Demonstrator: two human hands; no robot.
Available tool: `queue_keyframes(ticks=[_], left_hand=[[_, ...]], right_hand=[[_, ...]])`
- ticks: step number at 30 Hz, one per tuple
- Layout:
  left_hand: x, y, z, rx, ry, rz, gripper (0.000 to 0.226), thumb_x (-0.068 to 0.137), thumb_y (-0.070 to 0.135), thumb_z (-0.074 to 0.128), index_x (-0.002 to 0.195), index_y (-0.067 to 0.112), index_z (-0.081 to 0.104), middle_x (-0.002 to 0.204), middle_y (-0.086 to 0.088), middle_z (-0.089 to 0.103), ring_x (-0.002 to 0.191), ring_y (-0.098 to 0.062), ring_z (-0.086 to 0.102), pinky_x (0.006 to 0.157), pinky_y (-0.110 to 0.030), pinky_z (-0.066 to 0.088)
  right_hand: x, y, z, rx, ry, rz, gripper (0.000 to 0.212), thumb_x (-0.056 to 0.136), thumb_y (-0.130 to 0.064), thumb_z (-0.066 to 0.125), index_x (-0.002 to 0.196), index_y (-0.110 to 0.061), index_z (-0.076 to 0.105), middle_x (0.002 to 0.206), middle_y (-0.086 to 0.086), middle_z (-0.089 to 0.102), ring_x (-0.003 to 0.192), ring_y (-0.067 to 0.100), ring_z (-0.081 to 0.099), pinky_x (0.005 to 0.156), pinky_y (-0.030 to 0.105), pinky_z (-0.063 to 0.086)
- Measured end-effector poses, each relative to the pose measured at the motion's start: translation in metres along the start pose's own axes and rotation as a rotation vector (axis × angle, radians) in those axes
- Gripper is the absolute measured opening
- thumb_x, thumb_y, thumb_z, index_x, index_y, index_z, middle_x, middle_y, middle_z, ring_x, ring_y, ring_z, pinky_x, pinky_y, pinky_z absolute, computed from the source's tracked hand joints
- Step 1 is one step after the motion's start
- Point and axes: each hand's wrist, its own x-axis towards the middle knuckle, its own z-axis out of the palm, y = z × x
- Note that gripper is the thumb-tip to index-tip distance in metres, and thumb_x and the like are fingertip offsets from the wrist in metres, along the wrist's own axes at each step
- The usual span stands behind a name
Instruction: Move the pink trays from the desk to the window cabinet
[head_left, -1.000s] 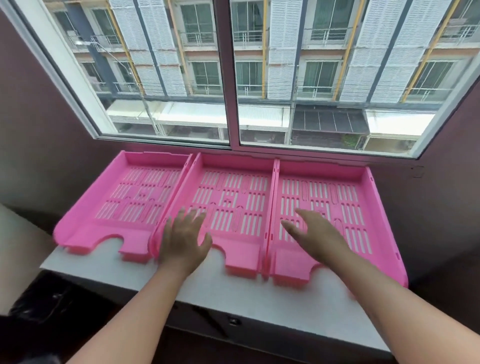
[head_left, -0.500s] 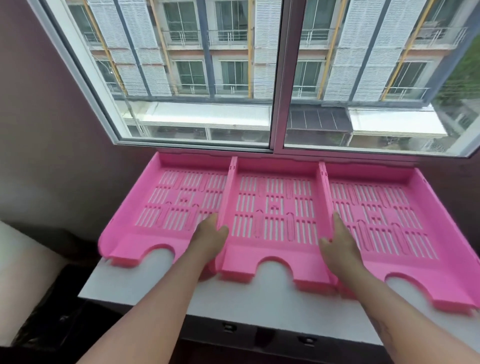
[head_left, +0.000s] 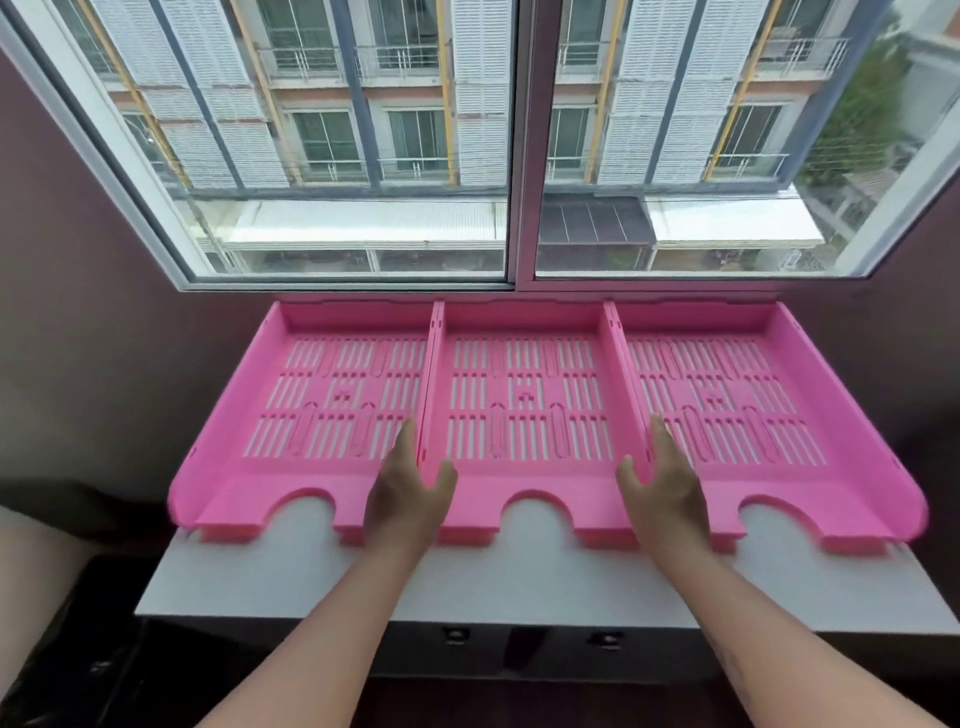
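Three pink slotted trays lie side by side on the white top of the window cabinet (head_left: 519, 582), their backs against the wall under the window: a left tray (head_left: 249, 415), a middle tray (head_left: 524, 364) and a right tray (head_left: 727, 374). My left hand (head_left: 408, 493) straddles the wall between the left and middle trays, thumb spread into the middle tray. At the wall between the middle and right trays, my right hand (head_left: 662, 493) does the same. Both thumbs stand off the walls, and neither hand holds anything.
A sliding window (head_left: 514, 156) with a centre frame post rises right behind the trays. Dark walls close in at both sides. Two small knobs (head_left: 456, 635) sit on the cabinet front. A dark black mass (head_left: 78, 649) lies low on the left.
The trays now sit squared up in one even row against the window wall. My hands went from lying flat on the trays to their dividing walls, and my thumbs have since loosened.
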Motion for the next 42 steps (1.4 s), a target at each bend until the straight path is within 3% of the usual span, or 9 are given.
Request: queue_keyframes(ticks=[3,6,8,12,15,19,22,30,42], left_hand=[[-0.010,-0.011,0.008,0.065,0.059,0.009,0.066,0.098,0.026,0.052,0.155,0.020,0.019,0.153,-0.010,0.043,0.124,-0.032,0.059,0.091,-0.044,0.057],[-0.007,-0.018,0.012,0.125,0.104,0.019,0.059,0.100,0.024,0.046,0.154,0.022,0.021,0.145,-0.013,0.054,0.090,-0.030,0.073,0.063,-0.041,0.063],[-0.005,-0.018,0.014,0.146,0.114,0.024,0.057,0.101,0.023,0.045,0.154,0.020,0.023,0.144,-0.014,0.055,0.088,-0.030,0.073,0.062,-0.040,0.062],[-0.005,-0.018,0.015,0.156,0.099,0.040,0.059,0.102,0.023,0.044,0.156,0.022,0.020,0.152,-0.010,0.046,0.107,-0.032,0.068,0.075,-0.039,0.061],[-0.010,-0.018,0.008,0.125,0.011,0.077,0.076,0.097,0.028,0.055,0.157,0.023,0.009,0.160,-0.008,0.031,0.140,-0.031,0.041,0.105,-0.044,0.045],[-0.030,-0.037,-0.007,0.293,0.042,0.052,0.109,0.084,0.057,0.062,0.155,0.026,-0.015,0.166,-0.010,0.007,0.152,-0.031,0.008,0.120,-0.050,0.015],[-0.049,-0.057,-0.014,0.363,0.102,-0.030,0.124,0.075,0.077,0.053,0.153,0.019,-0.023,0.167,-0.008,-0.007,0.152,-0.031,-0.001,0.122,-0.052,0.009],[-0.063,-0.090,-0.024,0.539,0.058,-0.182,0.124,0.069,0.092,0.030,0.156,0.007,0.011,0.166,-0.012,0.011,0.153,-0.028,0.007,0.123,-0.046,0.011],[-0.051,-0.087,-0.032,0.609,0.014,-0.188,0.128,0.063,0.099,0.019,0.158,0.014,0.004,0.167,-0.003,0.000,0.154,-0.020,-0.003,0.124,-0.044,0.001]], right_hand=[[-0.011,0.011,0.000,0.012,-0.016,0.010,0.067,0.098,-0.012,0.054,0.157,-0.019,0.022,0.156,0.008,0.040,0.131,0.032,0.054,0.093,0.040,0.056],[-0.009,0.015,0.005,-0.037,0.001,0.003,0.062,0.100,-0.012,0.050,0.156,-0.020,0.025,0.147,0.012,0.052,0.084,0.027,0.067,0.056,0.023,0.050],[-0.006,0.017,0.008,-0.062,0.024,-0.007,0.061,0.099,-0.009,0.050,0.155,-0.017,0.028,0.139,0.016,0.059,0.072,0.026,0.063,0.057,0.023,0.045],[-0.003,0.019,0.006,-0.084,-0.019,-0.015,0.064,0.099,-0.009,0.050,0.157,-0.018,0.023,0.149,0.013,0.049,0.081,0.023,0.060,0.062,0.025,0.047],[-0.006,0.017,-0.006,-0.080,-0.127,-0.028,0.074,0.097,-0.026,0.057,0.158,-0.023,0.015,0.157,0.005,0.037,0.126,0.029,0.055,0.089,0.036,0.051],[-0.025,0.037,-0.028,-0.255,-0.080,-0.080,0.087,0.087,-0.062,0.055,0.155,-0.019,0.021,0.157,0.005,0.038,0.143,0.026,0.038,0.112,0.047,0.035],[-0.044,0.066,-0.038,-0.392,-0.066,-0.009,0.102,0.083,-0.074,0.046,0.158,-0.015,0.010,0.165,0.009,0.018,0.152,0.026,0.014,0.123,0.046,0.016],[-0.061,0.102,-0.051,-0.526,-0.100,0.185,0.120,0.074,-0.086,0.030,0.157,-0.003,0.005,0.166,0.016,0.007,0.154,0.029,0.004,0.125,0.046,0.007],[-0.053,0.101,-0.046,-0.592,-0.088,0.160,0.121,0.073,-0.092,0.017,0.158,-0.008,0.004,0.167,0.012,0.002,0.154,0.026,-0.001,0.125,0.045,0.002]])
